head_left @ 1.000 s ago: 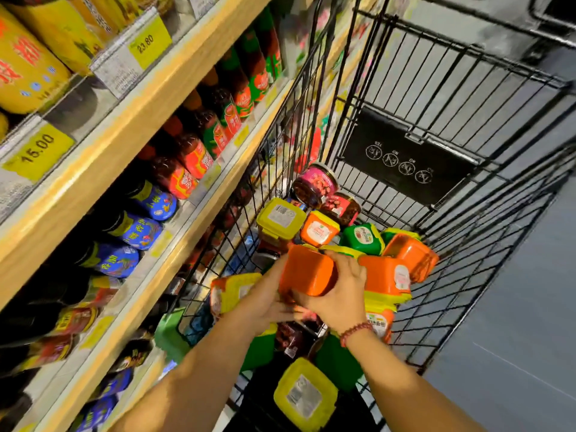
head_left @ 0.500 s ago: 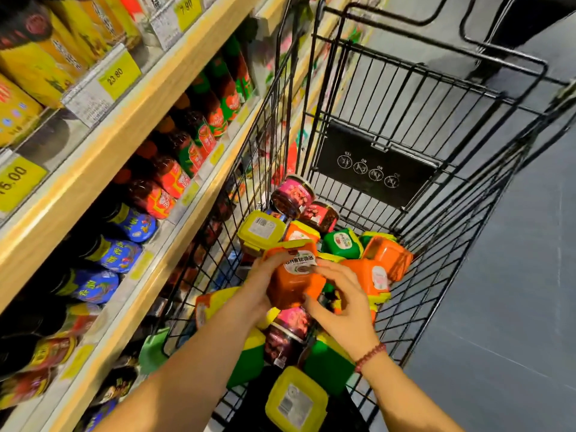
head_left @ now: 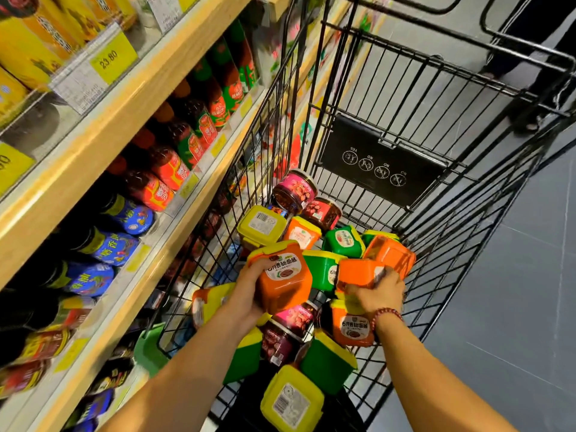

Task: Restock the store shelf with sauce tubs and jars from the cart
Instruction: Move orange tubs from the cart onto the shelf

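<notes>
Arms outstretched, left hand (head_left: pixel 249 293) and right hand (head_left: pixel 377 295) both curl, apparently gripping.

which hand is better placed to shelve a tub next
Left. The left hand grips the labelled orange tub nearest the shelf; the right hand grips a second orange tub in the cart, on the side away from it.

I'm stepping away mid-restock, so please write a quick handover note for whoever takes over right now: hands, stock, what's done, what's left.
Left hand: grips an orange tub, lifted above the pile in the cart.
Right hand: grips a second orange tub at the top of the pile.
Done: nothing visible; the shelf on the left shows only bottles.
Left: shelve both tubs, then the rest of the cart, including a green tub and a pink-labelled jar at the far end.
</notes>
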